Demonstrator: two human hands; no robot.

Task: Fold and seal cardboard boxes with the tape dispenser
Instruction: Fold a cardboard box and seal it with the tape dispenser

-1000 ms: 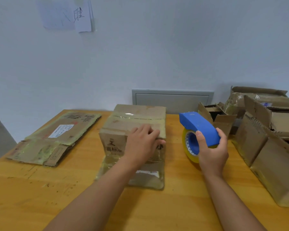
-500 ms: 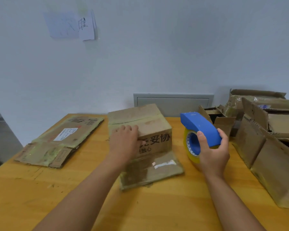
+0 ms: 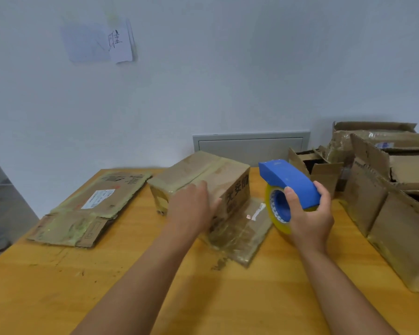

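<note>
A small brown cardboard box (image 3: pixel 218 180), taped along its top seam, stands turned at an angle in the middle of the wooden table (image 3: pixel 58 286). One loose flap (image 3: pixel 244 235) lies flat on the table in front of it. My left hand (image 3: pixel 191 211) rests on the box's near top edge, fingers spread over the corner. My right hand (image 3: pixel 310 218) grips the blue tape dispenser (image 3: pixel 288 182) with its yellow tape roll, held just right of the box, a little above the table.
A flattened cardboard box (image 3: pixel 92 209) with a white label lies at the left of the table. Several open, worn cardboard boxes (image 3: pixel 385 201) crowd the right side. A grey wall panel (image 3: pixel 249 146) sits behind the table's far edge.
My left hand has turned the box clockwise, so its printed side now faces right and the flap points toward me and right. The dispenser stayed about where it was.
</note>
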